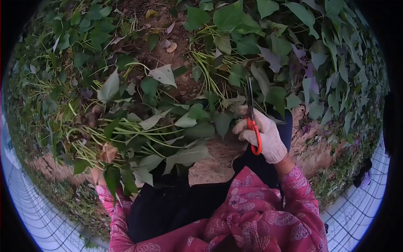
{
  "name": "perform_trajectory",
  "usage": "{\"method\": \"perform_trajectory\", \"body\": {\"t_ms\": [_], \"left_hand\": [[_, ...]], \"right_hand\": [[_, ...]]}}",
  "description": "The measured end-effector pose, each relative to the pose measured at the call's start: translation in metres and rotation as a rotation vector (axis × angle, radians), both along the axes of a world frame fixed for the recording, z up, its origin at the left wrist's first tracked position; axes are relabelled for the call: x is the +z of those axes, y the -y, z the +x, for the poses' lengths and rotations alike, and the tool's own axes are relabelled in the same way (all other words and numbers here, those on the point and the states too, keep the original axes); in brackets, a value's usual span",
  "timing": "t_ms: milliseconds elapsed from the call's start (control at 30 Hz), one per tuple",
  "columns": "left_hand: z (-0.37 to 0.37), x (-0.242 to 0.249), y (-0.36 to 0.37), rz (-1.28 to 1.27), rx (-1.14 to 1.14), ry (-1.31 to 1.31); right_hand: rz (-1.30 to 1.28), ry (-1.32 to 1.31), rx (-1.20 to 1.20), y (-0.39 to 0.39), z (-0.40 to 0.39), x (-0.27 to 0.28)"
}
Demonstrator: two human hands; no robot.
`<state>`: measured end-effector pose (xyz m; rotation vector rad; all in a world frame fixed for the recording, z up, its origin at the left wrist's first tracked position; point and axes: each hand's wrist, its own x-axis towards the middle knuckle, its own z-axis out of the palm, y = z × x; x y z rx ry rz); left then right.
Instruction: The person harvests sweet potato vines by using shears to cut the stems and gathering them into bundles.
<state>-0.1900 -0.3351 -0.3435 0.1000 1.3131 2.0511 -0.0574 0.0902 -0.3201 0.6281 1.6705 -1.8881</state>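
My right hand (263, 136), in a pale, soiled glove, holds scissors (254, 133) with red-orange handles, their dark blades pointing up and away from me. A large bunch of cut leafy stems (142, 132) spreads across in front of my lap on the left. My left hand (108, 153) is mostly hidden under these stems; only a small soiled patch and the wrist show, and the stems rest against it. Broad green leaves hang over my left forearm.
Dense leafy vines (239, 25) grow ahead and on both sides. Brown soil (176, 46) shows between them, with a few dry leaves. Pale sheeting with a grid pattern (354, 214) edges the ground at both sides. A dark object (362, 173) lies at the far right.
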Motion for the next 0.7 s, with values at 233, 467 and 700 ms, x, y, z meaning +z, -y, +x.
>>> {"method": "perform_trajectory", "body": {"t_ms": [233,467,700], "left_hand": [[-0.058,0.07,0.007,0.384,-0.504,-0.398],[-0.037,0.122,-0.186,-0.723,-1.062,-1.007],[-0.062,0.03,-0.257,-0.921,-1.175,-1.32]], "right_hand": [[-0.202,0.084,-0.28,-0.019,0.045,-0.046],[0.333,0.044,-0.059,0.006,-0.016,-0.045],[1.009,-0.856,0.584,0.068,-0.008,-0.121]]}}
